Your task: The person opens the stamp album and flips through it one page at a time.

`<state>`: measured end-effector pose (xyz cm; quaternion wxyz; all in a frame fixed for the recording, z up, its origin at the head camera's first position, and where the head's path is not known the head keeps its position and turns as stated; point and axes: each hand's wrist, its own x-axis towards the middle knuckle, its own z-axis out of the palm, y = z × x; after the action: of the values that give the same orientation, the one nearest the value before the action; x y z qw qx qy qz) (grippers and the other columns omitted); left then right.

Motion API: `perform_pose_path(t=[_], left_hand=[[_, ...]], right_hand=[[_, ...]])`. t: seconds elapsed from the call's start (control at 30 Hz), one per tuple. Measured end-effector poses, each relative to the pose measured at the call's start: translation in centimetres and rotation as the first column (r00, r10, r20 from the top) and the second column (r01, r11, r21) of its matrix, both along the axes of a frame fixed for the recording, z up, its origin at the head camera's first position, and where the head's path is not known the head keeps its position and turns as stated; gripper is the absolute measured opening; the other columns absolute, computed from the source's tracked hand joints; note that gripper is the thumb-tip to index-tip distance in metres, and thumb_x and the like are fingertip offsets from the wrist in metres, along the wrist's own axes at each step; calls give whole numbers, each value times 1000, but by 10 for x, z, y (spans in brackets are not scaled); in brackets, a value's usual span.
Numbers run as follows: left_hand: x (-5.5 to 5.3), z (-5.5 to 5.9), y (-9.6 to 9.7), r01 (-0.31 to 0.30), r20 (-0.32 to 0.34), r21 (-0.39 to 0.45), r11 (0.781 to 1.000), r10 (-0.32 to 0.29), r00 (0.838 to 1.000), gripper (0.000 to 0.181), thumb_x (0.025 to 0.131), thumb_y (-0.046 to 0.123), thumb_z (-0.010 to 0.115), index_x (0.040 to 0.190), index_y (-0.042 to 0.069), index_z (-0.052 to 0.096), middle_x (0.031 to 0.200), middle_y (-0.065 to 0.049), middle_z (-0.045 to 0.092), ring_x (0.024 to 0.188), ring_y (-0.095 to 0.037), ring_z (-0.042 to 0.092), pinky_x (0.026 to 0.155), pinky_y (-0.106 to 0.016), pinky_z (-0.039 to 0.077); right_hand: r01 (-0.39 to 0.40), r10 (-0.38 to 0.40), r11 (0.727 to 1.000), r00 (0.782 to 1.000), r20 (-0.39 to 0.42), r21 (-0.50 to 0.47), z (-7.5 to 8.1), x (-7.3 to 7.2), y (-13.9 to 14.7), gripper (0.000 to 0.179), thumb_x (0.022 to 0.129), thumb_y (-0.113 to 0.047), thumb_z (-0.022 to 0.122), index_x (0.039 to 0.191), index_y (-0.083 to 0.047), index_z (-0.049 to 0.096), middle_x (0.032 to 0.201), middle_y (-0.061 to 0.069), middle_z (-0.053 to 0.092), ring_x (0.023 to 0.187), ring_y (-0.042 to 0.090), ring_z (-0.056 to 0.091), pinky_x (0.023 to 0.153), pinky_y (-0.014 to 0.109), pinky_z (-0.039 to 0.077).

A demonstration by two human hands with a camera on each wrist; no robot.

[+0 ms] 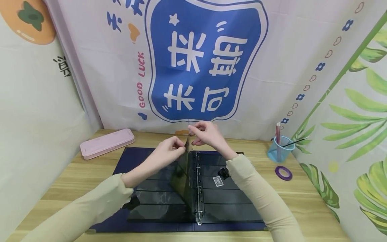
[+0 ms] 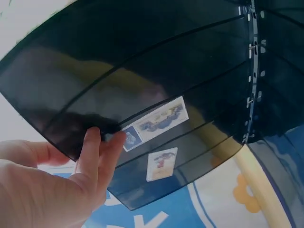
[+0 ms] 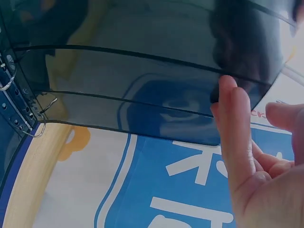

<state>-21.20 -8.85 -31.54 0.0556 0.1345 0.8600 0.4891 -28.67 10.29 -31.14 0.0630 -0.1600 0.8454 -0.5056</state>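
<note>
A stamp album (image 1: 145,226) lies spread on the table, with one dark pocket page (image 1: 182,178) raised nearly upright from its ring spine (image 1: 198,188). My left hand (image 1: 170,149) pinches this page by its outer edge. In the left wrist view the page carries a long stamp pair (image 2: 156,123) and a smaller stamp (image 2: 161,164), close to my left fingertips. On the page's other face, straight fingers of my right hand (image 3: 256,156) touch near the outer edge, thumb held apart. A single small stamp (image 1: 218,181) sits on the right-hand page (image 1: 225,198).
A pink case (image 1: 107,144) rests at the table's back left. To the right stand a blue mesh pen cup (image 1: 279,151) with pencils and a purple tape roll (image 1: 283,173). A printed cloth (image 1: 121,84) hangs right behind the table.
</note>
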Motion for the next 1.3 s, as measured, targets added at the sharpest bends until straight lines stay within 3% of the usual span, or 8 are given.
perform_pose_path(t=[0.13, 0.3, 0.4, 0.57, 0.73, 0.9, 1.13, 1.3], left_hand=[[2, -4, -11, -30, 11, 43, 999, 30, 999, 21, 96, 11, 52, 109, -4, 59, 97, -11, 62, 79, -14, 55, 70, -26, 45], [8, -13, -34, -24, 44, 96, 995, 20, 999, 21, 98, 10, 51, 110, -7, 54, 81, -1, 49, 68, -11, 45, 61, -24, 41], [12, -22, -51, -15, 55, 106, 994, 9, 998, 23, 99, 10, 50, 111, -9, 52, 80, 1, 45, 67, -9, 44, 60, -23, 40], [14, -40, -79, -30, 135, 136, 990, 11, 991, 24, 100, 10, 49, 113, -10, 49, 82, 1, 47, 68, -6, 45, 63, -23, 43], [17, -64, -104, -65, 183, 73, 995, 51, 982, 25, 101, 11, 50, 113, -11, 49, 84, -1, 57, 75, -6, 55, 72, -26, 53], [17, -90, -121, -98, 214, -4, 995, 96, 972, 24, 100, 9, 53, 109, -13, 50, 87, -9, 62, 81, -11, 64, 75, -32, 60], [13, -119, -136, -98, 271, -53, 994, 109, 957, 24, 96, 11, 61, 104, -11, 58, 88, -12, 66, 78, -13, 68, 71, -31, 61], [11, -129, -139, -119, 291, -75, 990, 136, 947, 22, 93, 12, 65, 99, -9, 62, 81, -8, 68, 66, -10, 67, 61, -24, 59]], right_hand=[[11, -11, 1000, 1000, 3, 1, -3, -1, 5, 41, 99, -40, 59, 119, -5, 67, 108, 16, 73, 77, 30, 75, 66, 31, 62], [34, -33, 998, 999, -16, 48, -15, -1, 19, 42, 99, -39, 59, 121, -4, 65, 110, 15, 73, 80, 29, 75, 72, 33, 62], [63, -57, 991, 997, -55, 116, -27, -1, 31, 41, 99, -38, 59, 120, -4, 66, 109, 15, 73, 81, 27, 75, 73, 32, 62], [129, -94, 955, 986, -140, 267, -55, 0, 60, 38, 99, -37, 60, 117, -5, 68, 104, 14, 75, 87, 25, 73, 76, 35, 59], [148, -91, 931, 979, -180, 334, -88, 0, 93, 36, 99, -32, 60, 117, -2, 68, 112, 17, 73, 100, 31, 70, 86, 43, 57], [150, -74, 918, 974, -212, 366, -115, -1, 121, 35, 99, -27, 60, 115, 3, 67, 109, 19, 72, 97, 30, 68, 87, 46, 56], [84, -10, 907, 984, -179, 413, -138, -1, 153, 44, 101, -29, 58, 128, 6, 59, 127, 24, 65, 115, 38, 63, 97, 51, 51], [24, 72, 882, 980, -185, 471, -147, -1, 166, 52, 101, -31, 58, 138, 6, 53, 140, 26, 55, 130, 42, 53, 106, 57, 43]])
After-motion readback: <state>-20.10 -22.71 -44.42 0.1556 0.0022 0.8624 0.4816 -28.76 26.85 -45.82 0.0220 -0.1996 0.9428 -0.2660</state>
